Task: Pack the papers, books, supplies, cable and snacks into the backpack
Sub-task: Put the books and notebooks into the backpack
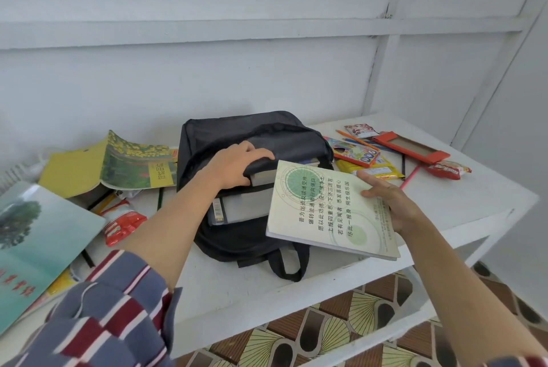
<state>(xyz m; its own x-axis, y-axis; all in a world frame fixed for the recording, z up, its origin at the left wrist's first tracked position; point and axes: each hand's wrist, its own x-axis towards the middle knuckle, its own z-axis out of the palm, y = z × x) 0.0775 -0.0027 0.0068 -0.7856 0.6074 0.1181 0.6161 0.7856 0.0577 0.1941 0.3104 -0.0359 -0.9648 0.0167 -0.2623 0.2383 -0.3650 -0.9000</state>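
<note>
A black backpack (252,132) lies open on the white table (462,200). Two grey-edged books (246,206) sit inside its mouth. My left hand (237,165) grips the upper flap of the opening above the books. My right hand (391,203) holds a pale green book (323,209) with Chinese text by its right edge, over the right side of the bag. A yellow book (109,162) and a teal book (38,242) lie at the left, with a red snack packet (124,225) between them and the bag.
At the back right lie a crayon box (353,151), pencils (354,138), a red-framed flat case (412,145), a yellow packet (382,169) and red snack packets (450,169). A wall corner encloses the table. Patterned floor tiles (341,328) show below the front edge.
</note>
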